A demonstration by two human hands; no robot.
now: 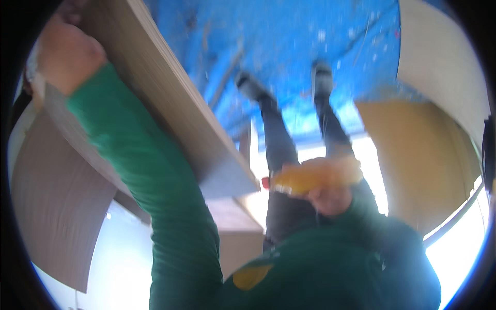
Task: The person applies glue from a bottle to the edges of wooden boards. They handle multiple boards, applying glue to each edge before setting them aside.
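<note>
My right hand [333, 192] is wrapped round a yellow-orange bottle [294, 180] in front of my body. The bottle lies roughly level, its small red tip [266, 182] pointing left toward the end of a wooden board. My left hand [70, 51] reaches far to the upper left, beside the wood-grain board [165, 77]. Its fingers are blurred and partly cut off by the picture's rim, so their grip does not show. The thick board slants from the upper left down toward the middle, along my left forearm.
Blue sheeting [289, 31] with scattered pale bits covers the floor under my feet. A tan panel [418, 160] and a paler panel [439, 51] stand on the right. More wood-grain panels [57, 191] are at the left. A bright gap lies behind my legs.
</note>
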